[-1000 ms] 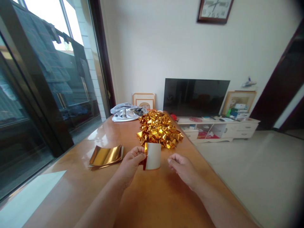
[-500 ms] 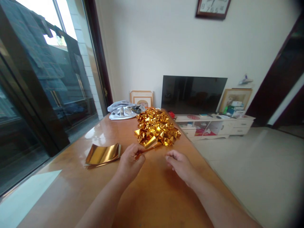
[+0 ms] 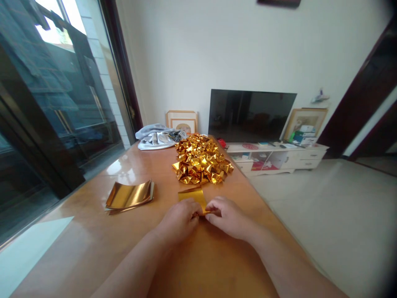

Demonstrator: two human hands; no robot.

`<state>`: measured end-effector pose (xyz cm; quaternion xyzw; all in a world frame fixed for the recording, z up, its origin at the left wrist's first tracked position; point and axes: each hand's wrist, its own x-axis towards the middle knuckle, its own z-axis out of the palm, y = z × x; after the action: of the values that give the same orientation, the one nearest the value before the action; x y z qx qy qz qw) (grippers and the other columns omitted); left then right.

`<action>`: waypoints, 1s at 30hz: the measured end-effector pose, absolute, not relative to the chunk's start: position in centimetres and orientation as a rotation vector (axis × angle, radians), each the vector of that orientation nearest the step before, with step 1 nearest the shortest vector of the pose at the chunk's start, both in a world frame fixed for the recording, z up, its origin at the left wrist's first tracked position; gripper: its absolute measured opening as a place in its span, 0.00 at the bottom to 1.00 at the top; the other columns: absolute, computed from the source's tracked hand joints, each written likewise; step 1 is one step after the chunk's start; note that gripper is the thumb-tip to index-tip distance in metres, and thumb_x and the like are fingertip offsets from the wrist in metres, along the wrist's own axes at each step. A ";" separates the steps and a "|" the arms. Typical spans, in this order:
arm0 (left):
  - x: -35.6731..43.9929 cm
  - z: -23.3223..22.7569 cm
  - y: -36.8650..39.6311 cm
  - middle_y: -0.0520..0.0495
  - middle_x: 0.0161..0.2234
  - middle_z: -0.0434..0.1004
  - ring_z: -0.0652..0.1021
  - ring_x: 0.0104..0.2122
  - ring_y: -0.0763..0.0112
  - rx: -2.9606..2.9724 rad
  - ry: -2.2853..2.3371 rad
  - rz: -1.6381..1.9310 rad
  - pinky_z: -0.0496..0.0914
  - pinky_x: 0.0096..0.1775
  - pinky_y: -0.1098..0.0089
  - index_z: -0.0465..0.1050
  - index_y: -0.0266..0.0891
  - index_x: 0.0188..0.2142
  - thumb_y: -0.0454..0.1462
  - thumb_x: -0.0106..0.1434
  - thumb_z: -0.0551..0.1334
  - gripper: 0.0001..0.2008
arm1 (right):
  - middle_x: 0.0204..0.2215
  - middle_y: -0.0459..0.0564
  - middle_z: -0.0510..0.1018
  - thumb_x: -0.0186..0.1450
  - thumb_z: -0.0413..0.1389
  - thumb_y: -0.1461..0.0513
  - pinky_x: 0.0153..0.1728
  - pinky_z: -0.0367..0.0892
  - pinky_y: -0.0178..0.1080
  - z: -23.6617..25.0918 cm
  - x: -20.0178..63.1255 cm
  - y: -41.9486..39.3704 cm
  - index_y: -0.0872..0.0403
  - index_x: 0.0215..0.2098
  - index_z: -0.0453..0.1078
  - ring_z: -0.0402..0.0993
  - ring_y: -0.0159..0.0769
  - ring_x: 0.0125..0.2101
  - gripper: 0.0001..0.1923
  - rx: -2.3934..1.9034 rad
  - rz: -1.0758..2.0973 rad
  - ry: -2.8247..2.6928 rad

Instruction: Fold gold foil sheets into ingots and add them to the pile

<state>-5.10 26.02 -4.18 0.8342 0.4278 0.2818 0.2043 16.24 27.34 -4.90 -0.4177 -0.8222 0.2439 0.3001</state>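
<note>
Between my two hands is a sheet of gold foil paper [image 3: 196, 195], its near edge pinched at both corners. My left hand [image 3: 182, 215] is closed on the near left part, with the fingers over the sheet. At the near right corner my right hand [image 3: 225, 215] grips it between thumb and fingers. Just beyond lies a heap of folded gold foil pieces [image 3: 201, 159]. To the left rests a stack of flat gold foil sheets [image 3: 130, 195], slightly curled at the edges.
The wooden table [image 3: 173, 265] has a pale sheet [image 3: 37, 248] at its left edge and a bundle of grey-white cloth [image 3: 158, 137] at the far end. Beyond stand a television [image 3: 251, 116] and a low white cabinet [image 3: 288, 159]. A glass door [image 3: 62, 103] is at left.
My right hand has moved left and taken hold of the gold foil sheet. My left hand has brought the sheet nearer and turned it flatter. The view has tilted slightly down.
</note>
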 end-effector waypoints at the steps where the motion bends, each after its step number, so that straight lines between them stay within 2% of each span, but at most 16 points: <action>1: -5.1 -4.3 26.0 0.48 0.31 0.75 0.72 0.32 0.66 2.311 1.181 0.791 0.60 0.33 0.70 0.75 0.41 0.30 0.27 0.52 0.57 0.12 | 0.33 0.48 0.77 0.63 0.60 0.62 0.35 0.62 0.36 -5.1 16.2 27.4 0.50 0.34 0.76 0.71 0.36 0.33 0.03 -1.097 0.649 -2.204; 6: -5.1 -4.6 25.9 0.49 0.31 0.76 0.72 0.30 0.67 2.245 1.208 0.779 0.61 0.32 0.71 0.75 0.41 0.31 0.26 0.50 0.56 0.13 | 0.31 0.48 0.78 0.65 0.57 0.63 0.33 0.61 0.36 -5.8 16.2 27.9 0.51 0.32 0.76 0.71 0.36 0.32 0.06 -1.053 0.688 -2.228; 13: -6.7 -4.5 26.3 0.49 0.29 0.78 0.74 0.28 0.66 2.060 1.315 0.667 0.59 0.27 0.71 0.77 0.41 0.35 0.34 0.57 0.57 0.10 | 0.30 0.46 0.79 0.66 0.55 0.61 0.32 0.60 0.35 -6.0 15.7 28.1 0.51 0.32 0.74 0.72 0.36 0.32 0.07 -1.152 0.750 -2.141; 22: -8.6 -4.0 26.9 0.50 0.23 0.75 0.72 0.25 0.68 1.986 1.395 0.578 0.56 0.25 0.72 0.77 0.39 0.27 0.35 0.54 0.58 0.08 | 0.29 0.46 0.79 0.65 0.57 0.58 0.30 0.58 0.36 -6.4 15.2 28.5 0.51 0.31 0.74 0.71 0.36 0.31 0.07 -1.246 0.678 -2.096; 30: -8.8 -3.7 27.1 0.50 0.27 0.77 0.74 0.28 0.68 1.963 1.499 0.388 0.58 0.26 0.73 0.77 0.38 0.31 0.37 0.55 0.59 0.08 | 0.29 0.45 0.78 0.66 0.55 0.56 0.29 0.58 0.34 -6.8 15.0 28.8 0.51 0.32 0.73 0.71 0.34 0.29 0.09 -1.315 0.666 -2.097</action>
<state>-8.79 27.08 -3.68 0.7450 0.5692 0.1473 0.3152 15.02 28.76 -6.81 -0.4917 -0.7842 0.2491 0.2851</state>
